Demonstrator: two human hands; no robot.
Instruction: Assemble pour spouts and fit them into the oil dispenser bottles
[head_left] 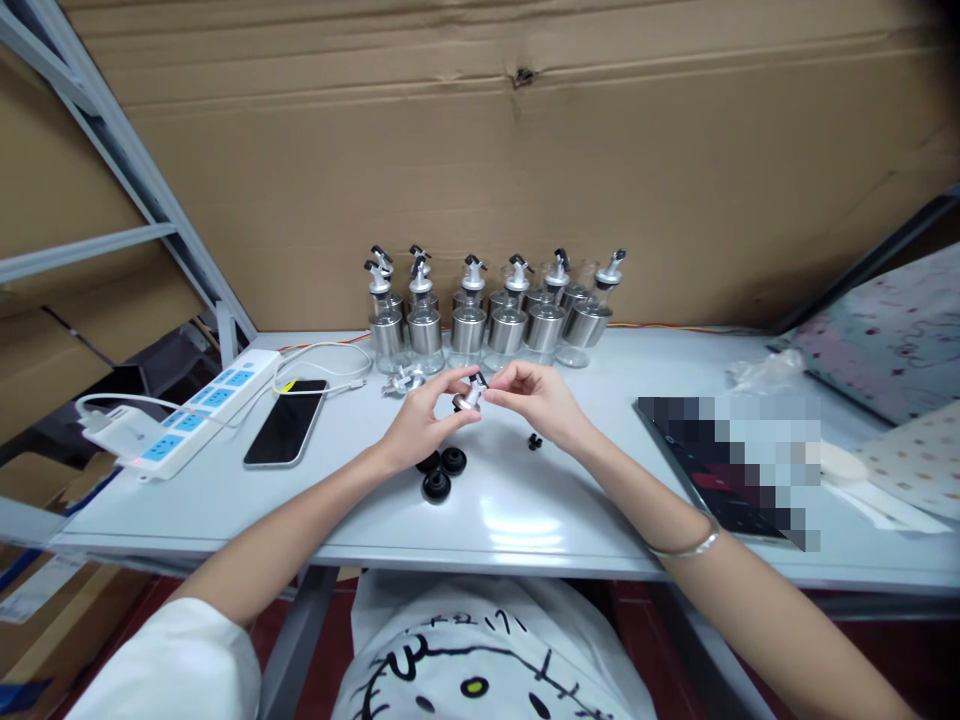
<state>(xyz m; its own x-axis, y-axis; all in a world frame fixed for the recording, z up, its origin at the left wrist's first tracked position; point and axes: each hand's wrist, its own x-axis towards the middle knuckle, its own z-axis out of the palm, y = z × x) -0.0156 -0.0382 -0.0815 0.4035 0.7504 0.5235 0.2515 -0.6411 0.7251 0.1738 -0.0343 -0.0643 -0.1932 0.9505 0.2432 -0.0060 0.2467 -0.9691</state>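
Observation:
A silver pour spout [470, 398] with a black flap is held up above the table between the thumb and fingers of my left hand [421, 420]. My right hand [541, 400] is closed in a pinch at the spout's upper side, its fingertips touching it; any small part between them is hidden. Black round stoppers [436, 485] lie on the table below my left hand. Under my right hand sit several tiny black pieces [535, 441]. More silver spout parts [403, 380] lie beyond my left hand.
Steel-sleeved glass bottles [468, 330] stand in rows against the cardboard [480, 180], the front ones topped with spouts. At left are a phone [286, 425], a power strip [214, 410] and a white cable [322, 348]. A partly pixelated dark tablet [679, 440] and plastic wrap [765, 372] lie at right.

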